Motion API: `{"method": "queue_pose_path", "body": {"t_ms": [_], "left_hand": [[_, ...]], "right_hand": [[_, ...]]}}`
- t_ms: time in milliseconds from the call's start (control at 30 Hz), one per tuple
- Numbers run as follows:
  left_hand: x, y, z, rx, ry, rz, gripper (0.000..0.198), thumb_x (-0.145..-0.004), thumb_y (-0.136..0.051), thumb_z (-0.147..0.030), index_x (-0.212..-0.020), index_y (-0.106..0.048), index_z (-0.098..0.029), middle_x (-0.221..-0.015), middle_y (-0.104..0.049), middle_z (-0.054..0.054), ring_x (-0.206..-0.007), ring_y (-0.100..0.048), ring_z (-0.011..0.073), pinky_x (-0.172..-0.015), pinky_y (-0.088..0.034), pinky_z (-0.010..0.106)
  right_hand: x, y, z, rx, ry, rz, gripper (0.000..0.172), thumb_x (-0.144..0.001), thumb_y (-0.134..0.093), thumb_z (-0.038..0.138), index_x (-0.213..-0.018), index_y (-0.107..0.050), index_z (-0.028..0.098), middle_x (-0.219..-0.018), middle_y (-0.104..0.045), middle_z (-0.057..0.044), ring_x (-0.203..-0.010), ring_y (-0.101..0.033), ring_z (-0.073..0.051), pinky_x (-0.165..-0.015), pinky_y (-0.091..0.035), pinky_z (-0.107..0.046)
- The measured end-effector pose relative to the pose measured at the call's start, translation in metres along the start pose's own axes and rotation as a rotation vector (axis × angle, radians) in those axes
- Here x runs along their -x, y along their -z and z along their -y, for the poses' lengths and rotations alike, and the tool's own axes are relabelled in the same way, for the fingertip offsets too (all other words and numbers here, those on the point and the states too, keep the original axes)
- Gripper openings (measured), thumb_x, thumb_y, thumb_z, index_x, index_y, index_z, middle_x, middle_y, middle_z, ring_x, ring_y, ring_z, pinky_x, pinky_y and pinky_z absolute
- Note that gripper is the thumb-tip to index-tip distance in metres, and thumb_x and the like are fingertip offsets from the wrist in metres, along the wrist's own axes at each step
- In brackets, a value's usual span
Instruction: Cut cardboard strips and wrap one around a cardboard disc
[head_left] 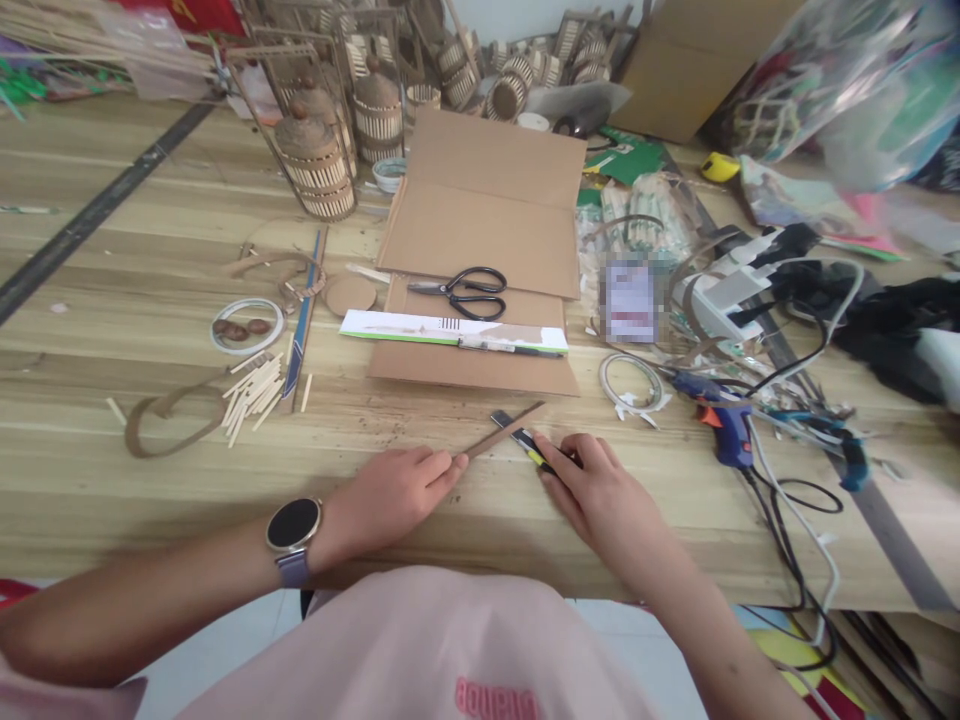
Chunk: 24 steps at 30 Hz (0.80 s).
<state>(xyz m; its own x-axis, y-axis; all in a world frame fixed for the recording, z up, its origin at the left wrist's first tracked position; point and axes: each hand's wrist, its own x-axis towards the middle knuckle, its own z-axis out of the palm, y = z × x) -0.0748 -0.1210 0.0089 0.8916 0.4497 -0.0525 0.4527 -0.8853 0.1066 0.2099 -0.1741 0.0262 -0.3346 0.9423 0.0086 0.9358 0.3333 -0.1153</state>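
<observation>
My left hand (396,492), with a watch at the wrist, rests on the wooden table (112,300) with its fingers closed on the near end of a thin brown strip (504,431). The strip runs up and to the right. My right hand (592,488) grips a utility knife (521,436) with a yellow and black body, its blade end lying against the strip near its middle.
Flat cardboard (480,200) with black scissors (469,291) and a white ruler-like card (450,330) lies just beyond. A pile of short sticks (251,395) and a tape ring (247,325) lie to the left. A blue glue gun (724,420) and cables lie to the right. Small woven cages (315,160) stand behind.
</observation>
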Motion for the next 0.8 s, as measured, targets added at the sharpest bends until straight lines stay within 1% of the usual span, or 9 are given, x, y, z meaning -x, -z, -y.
{"method": "queue_pose_path", "body": {"t_ms": [233,367,467,533,567,600,667,733,800], "left_hand": [[0.001,0.003,-0.005,0.042,0.024,0.003,0.042,-0.100,-0.020,-0.007,-0.135,-0.044,-0.009,-0.096,-0.067,0.012,-0.084,-0.062,0.0238,-0.065,-0.045,0.033],[-0.009,0.016,0.005,0.137,-0.048,0.026,0.040,-0.102,-0.023,-0.013,-0.124,-0.056,-0.012,-0.098,-0.068,0.010,-0.077,-0.062,0.0213,-0.066,-0.047,0.032],[-0.031,0.033,0.022,0.220,-0.105,0.057,0.029,-0.102,-0.039,-0.021,-0.094,-0.067,-0.017,-0.096,-0.068,0.006,-0.082,-0.063,0.0205,-0.072,-0.050,0.031],[-0.052,0.043,0.035,0.214,-0.260,0.087,0.011,-0.092,-0.061,-0.025,-0.091,-0.069,-0.017,-0.125,-0.062,0.011,-0.109,-0.060,0.0274,-0.087,-0.050,0.035],[-0.062,0.046,0.041,0.215,-0.310,0.108,0.020,-0.086,-0.071,-0.027,-0.102,-0.069,-0.017,-0.142,-0.052,0.013,-0.125,-0.052,0.0308,-0.099,-0.046,0.038],[-0.072,0.048,0.045,0.222,-0.340,0.132,0.044,-0.079,-0.078,-0.028,-0.119,-0.064,-0.016,-0.153,-0.041,0.015,-0.138,-0.040,0.0325,-0.107,-0.042,0.039],[-0.090,0.048,0.050,0.255,-0.378,0.207,0.084,-0.071,-0.085,-0.029,-0.144,-0.044,-0.018,-0.160,-0.030,0.013,-0.148,-0.024,0.0298,-0.115,-0.035,0.039],[-0.102,0.046,0.051,0.277,-0.377,0.267,0.104,-0.064,-0.089,-0.029,-0.151,-0.032,-0.018,-0.161,-0.026,0.013,-0.149,-0.021,0.0292,-0.115,-0.035,0.038],[-0.107,0.043,0.051,0.277,-0.363,0.298,0.113,-0.059,-0.091,-0.030,-0.153,-0.029,-0.017,-0.161,-0.026,0.014,-0.148,-0.024,0.0307,-0.114,-0.037,0.037]], "right_hand": [[0.006,-0.001,0.005,-0.013,0.020,0.005,0.042,-0.100,-0.038,0.032,-0.137,-0.054,0.019,-0.096,-0.058,-0.011,-0.091,-0.062,-0.025,-0.068,-0.061,-0.036],[0.004,0.000,0.000,-0.031,0.014,0.003,0.042,-0.099,-0.039,0.031,-0.137,-0.055,0.022,-0.097,-0.058,-0.011,-0.090,-0.061,-0.024,-0.070,-0.061,-0.038],[0.000,0.002,-0.004,-0.044,0.024,0.033,0.042,-0.099,-0.039,0.030,-0.137,-0.055,0.022,-0.101,-0.058,-0.011,-0.092,-0.061,-0.025,-0.073,-0.060,-0.039],[-0.002,0.004,-0.006,-0.049,0.035,0.047,0.041,-0.099,-0.041,0.030,-0.136,-0.056,0.021,-0.101,-0.058,-0.012,-0.092,-0.062,-0.025,-0.075,-0.060,-0.039],[-0.003,0.005,-0.006,-0.049,0.039,0.049,0.041,-0.098,-0.042,0.030,-0.135,-0.056,0.021,-0.100,-0.058,-0.011,-0.091,-0.062,-0.024,-0.075,-0.060,-0.039],[-0.004,0.007,-0.006,-0.050,0.041,0.051,0.040,-0.098,-0.042,0.029,-0.135,-0.057,0.020,-0.100,-0.058,-0.011,-0.090,-0.062,-0.024,-0.075,-0.059,-0.038],[-0.005,0.009,-0.006,-0.059,0.046,0.046,0.040,-0.098,-0.043,0.028,-0.134,-0.057,0.021,-0.099,-0.058,-0.010,-0.089,-0.062,-0.023,-0.074,-0.059,-0.037],[-0.005,0.010,-0.005,-0.071,0.047,0.045,0.040,-0.097,-0.043,0.026,-0.134,-0.057,0.021,-0.100,-0.058,-0.010,-0.089,-0.062,-0.023,-0.073,-0.059,-0.036],[-0.006,0.010,-0.005,-0.073,0.044,0.046,0.040,-0.097,-0.044,0.026,-0.134,-0.057,0.022,-0.100,-0.058,-0.010,-0.089,-0.062,-0.023,-0.073,-0.058,-0.036]]}}
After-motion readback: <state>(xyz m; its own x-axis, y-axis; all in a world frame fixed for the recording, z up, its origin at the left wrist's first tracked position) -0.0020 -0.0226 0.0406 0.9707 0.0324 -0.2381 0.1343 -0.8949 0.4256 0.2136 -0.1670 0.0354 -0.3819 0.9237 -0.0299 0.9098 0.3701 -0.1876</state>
